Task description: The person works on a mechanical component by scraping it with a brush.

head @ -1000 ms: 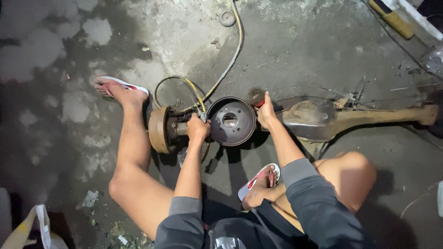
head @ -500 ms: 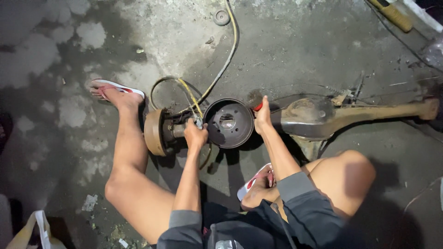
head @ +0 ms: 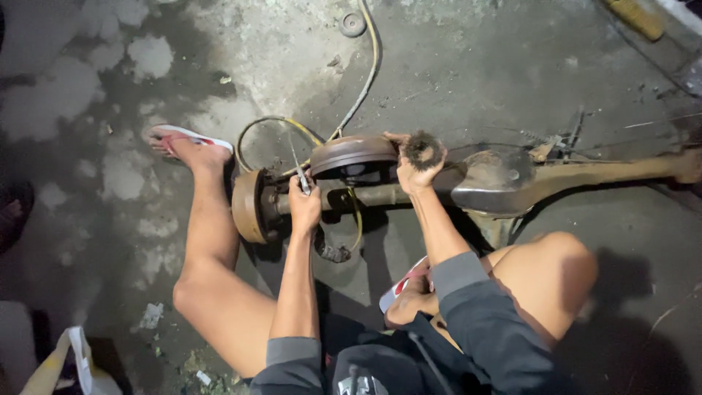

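Observation:
A rusty axle (head: 607, 172) lies across the concrete floor in front of me. A rusty brake drum (head: 248, 208) stands at its left end, with a round metal plate (head: 351, 152) beside it seen nearly edge-on. My left hand (head: 304, 208) is closed around a thin metal tool (head: 298, 172) between the drum and the plate. My right hand (head: 411, 174) rests at the plate's right edge and grips a dark bristly wad (head: 424, 150). The bulged middle housing (head: 497, 183) lies just right of that hand.
My left leg stretches past the drum, its foot in a white and red sandal (head: 189, 137). My right knee (head: 559, 263) is bent beside the axle. A yellow hose (head: 369, 66) runs up the floor past a small ring (head: 352, 24). A bag (head: 69, 366) sits bottom left.
The round plate faced me before and now shows its edge. My right hand has come up at the plate's rim with the dark wad showing. My left hand stays by the drum.

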